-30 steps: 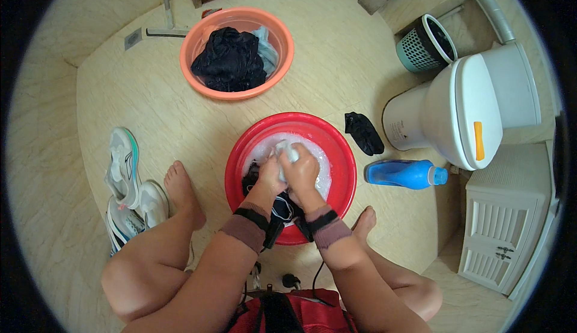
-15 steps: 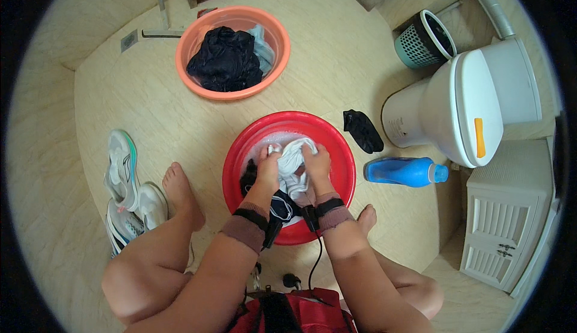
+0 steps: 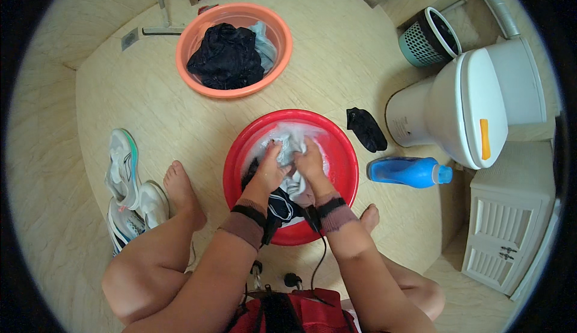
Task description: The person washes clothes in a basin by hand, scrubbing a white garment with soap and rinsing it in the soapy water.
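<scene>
A red basin (image 3: 350, 180) of sudsy water stands on the floor in front of me, with wet clothes in it. My left hand (image 3: 270, 168) and my right hand (image 3: 309, 160) are closed on a white garment (image 3: 291, 147), one on each side of it. The part between my hands lies in the foam at the basin's far side. A dark garment with white cord-like lines (image 3: 280, 208) lies nearer to me, below my wrists, and more dark cloth (image 3: 249, 174) shows left of my left hand. My fingertips are partly hidden by suds and cloth.
An orange basin (image 3: 287, 51) with dark and light-blue clothes stands beyond. To the right are a black cloth (image 3: 366, 130), a blue detergent bottle (image 3: 401, 171), a toilet (image 3: 448, 114), a waste basket (image 3: 421, 43) and a white cabinet (image 3: 505, 225). Shoes (image 3: 123, 168) lie at left.
The white garment, bunched up above the water before, is now pushed down and away into the suds. Foam has spread over it, and both hands have stayed on it.
</scene>
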Available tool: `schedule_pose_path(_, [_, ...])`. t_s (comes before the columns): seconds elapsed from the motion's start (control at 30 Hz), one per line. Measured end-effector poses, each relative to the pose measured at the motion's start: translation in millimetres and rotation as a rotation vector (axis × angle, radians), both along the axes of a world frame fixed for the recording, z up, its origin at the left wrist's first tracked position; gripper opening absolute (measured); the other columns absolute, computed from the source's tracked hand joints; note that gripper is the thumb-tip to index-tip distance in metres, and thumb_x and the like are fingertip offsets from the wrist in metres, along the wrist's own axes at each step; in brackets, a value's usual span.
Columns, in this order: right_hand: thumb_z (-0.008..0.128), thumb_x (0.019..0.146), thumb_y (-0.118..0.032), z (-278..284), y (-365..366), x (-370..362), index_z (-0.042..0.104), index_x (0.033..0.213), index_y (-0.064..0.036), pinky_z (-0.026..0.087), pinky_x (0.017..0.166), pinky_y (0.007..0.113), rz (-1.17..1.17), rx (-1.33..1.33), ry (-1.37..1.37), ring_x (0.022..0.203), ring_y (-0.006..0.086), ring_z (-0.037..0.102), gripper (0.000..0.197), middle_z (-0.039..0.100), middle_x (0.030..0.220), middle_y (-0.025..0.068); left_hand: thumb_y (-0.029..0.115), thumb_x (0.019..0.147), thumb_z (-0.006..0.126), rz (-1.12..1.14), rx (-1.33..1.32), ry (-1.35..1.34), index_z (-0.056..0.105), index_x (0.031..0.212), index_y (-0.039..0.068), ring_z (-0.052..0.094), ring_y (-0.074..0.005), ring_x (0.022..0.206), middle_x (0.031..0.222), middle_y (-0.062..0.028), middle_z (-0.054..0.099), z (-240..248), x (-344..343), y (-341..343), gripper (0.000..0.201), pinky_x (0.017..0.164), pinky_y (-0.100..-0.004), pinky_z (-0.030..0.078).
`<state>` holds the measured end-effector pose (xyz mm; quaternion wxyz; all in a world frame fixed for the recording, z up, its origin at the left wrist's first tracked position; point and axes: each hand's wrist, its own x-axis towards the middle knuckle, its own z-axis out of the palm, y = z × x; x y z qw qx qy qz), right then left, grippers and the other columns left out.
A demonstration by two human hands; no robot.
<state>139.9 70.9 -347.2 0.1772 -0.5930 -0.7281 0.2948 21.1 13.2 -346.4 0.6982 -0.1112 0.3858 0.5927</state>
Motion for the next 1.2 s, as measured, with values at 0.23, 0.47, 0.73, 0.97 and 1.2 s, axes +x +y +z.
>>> schedule_pose_path(0.23, [0.070, 0.071, -0.013, 130, -88, -49, 0.065, 0.097, -0.0145, 0.051, 0.073, 0.045, 0.363, -0.018, 0.053, 0.087, 0.0372, 0.060, 0.026, 0.057, 0.099, 0.0154, 0.045, 0.094, 0.044, 0.040, 0.141, -0.413, 0.057, 0.116, 0.009, 0.060, -0.0244, 0.101, 0.111, -0.0106, 0.062, 4, -26, -14, 0.045, 0.090, -0.0398, 0.048])
schedule_pose_path(0.47, [0.068, 0.074, -0.022, 88, -37, -67, 0.063, 0.086, -0.0082, 0.050, 0.067, 0.046, 0.002, 0.107, -0.199, 0.077, 0.0380, 0.061, 0.019, 0.061, 0.086, 0.0190, 0.049, 0.092, 0.049, 0.057, 0.077, -0.360, 0.056, 0.116, 0.015, 0.061, -0.0226, 0.098, 0.111, -0.0068, 0.062, -4, 11, -17, 0.042, 0.081, -0.0392, 0.052])
schedule_pose_path(0.73, [0.071, 0.074, -0.027, 101, -84, -72, 0.064, 0.075, -0.0157, 0.051, 0.067, 0.046, 0.158, 0.109, 0.090, 0.075, 0.0370, 0.063, 0.013, 0.062, 0.085, 0.0147, 0.041, 0.096, 0.043, 0.066, 0.206, -0.422, 0.053, 0.122, 0.011, 0.058, -0.0238, 0.107, 0.118, -0.0098, 0.059, -12, 10, -21, 0.041, 0.093, -0.0396, 0.047])
schedule_pose_path(0.97, [0.068, 0.077, -0.045, 40, 6, -11, 0.061, 0.102, -0.0038, 0.050, 0.078, 0.043, -0.238, -0.142, -0.113, 0.091, 0.0386, 0.063, 0.049, 0.064, 0.100, 0.0231, 0.030, 0.088, 0.061, 0.025, -0.018, 0.115, 0.054, 0.123, 0.011, 0.050, -0.0273, 0.117, 0.126, -0.0127, 0.053, 0, 2, -6, 0.040, 0.099, -0.0396, 0.041])
schedule_pose_path(1.2, [0.065, 0.077, -0.054, 24, -35, 16, 0.043, 0.127, 0.0033, 0.048, 0.087, 0.045, -0.059, -0.496, -0.590, 0.100, 0.0397, 0.062, 0.079, 0.062, 0.107, 0.0276, 0.027, 0.081, 0.068, -0.512, -0.307, 1.192, 0.042, 0.140, 0.017, 0.025, -0.0380, 0.135, 0.145, -0.0259, 0.024, -11, 3, -10, 0.066, 0.111, -0.0431, 0.025])
